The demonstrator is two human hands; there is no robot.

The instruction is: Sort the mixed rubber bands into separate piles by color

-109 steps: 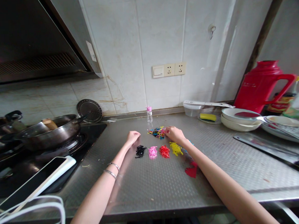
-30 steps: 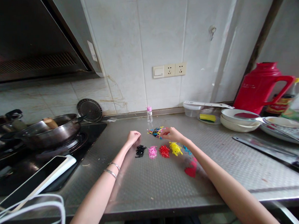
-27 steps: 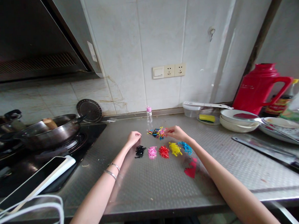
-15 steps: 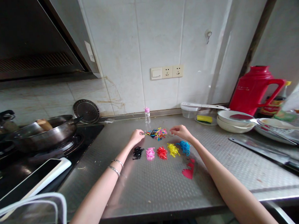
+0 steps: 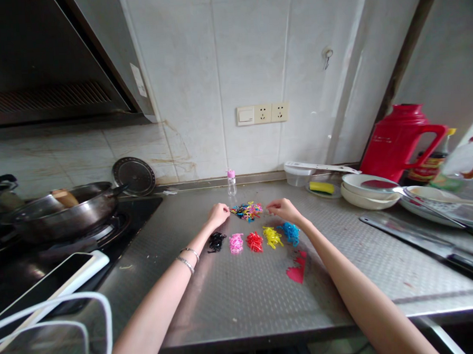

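A mixed pile of small coloured rubber bands (image 5: 248, 212) lies on the steel counter between my two hands. My left hand (image 5: 219, 215) is at the pile's left edge, its fingertips pinched together; anything between them is too small to make out. To the right of the pile, my right hand (image 5: 285, 210) has its fingers slightly bent and a little apart, with nothing visible in them. Nearer me are single-colour heaps in a row: black bands (image 5: 216, 242), pink bands (image 5: 236, 243), red bands (image 5: 254, 242), yellow bands (image 5: 272, 237) and blue bands (image 5: 290, 234).
A pink-capped clear bottle (image 5: 231, 182) stands behind the pile. A torn red piece (image 5: 297, 268) lies nearer me. At right are a cleaver (image 5: 406, 237), stacked bowls (image 5: 370, 195) and a red thermos (image 5: 401, 144). A pan (image 5: 67, 209) sits on the stove at left.
The view has shifted slightly. My left hand has come a touch closer to the mixed pile, and my right hand stays almost in place. The coloured heaps look the same.
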